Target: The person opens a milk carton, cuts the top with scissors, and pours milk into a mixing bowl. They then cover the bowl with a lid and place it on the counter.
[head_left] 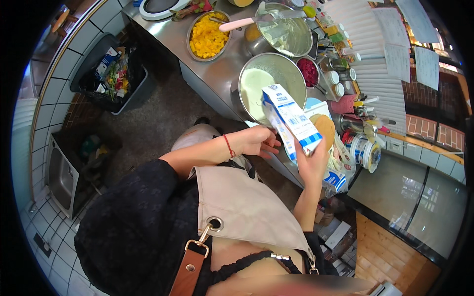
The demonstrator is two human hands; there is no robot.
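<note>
In the head view, gripping the near end of a blue-and-white carton [294, 116] between thumb and fingers of the right hand [314, 162], pointing its long axis up and left from that grip, across the lower right rim of a steel bowl [286, 69] of pale liquid, with touching or hovering impossible to tell. Less near with the left hand [257, 141], just left of the carton, fingers loosely curled around nothing visible, by the near edge of the tabletop [217, 76]. Open for moving over bare metal left of the bowl, but crowded rightward by a plastic bag [349, 163].
</note>
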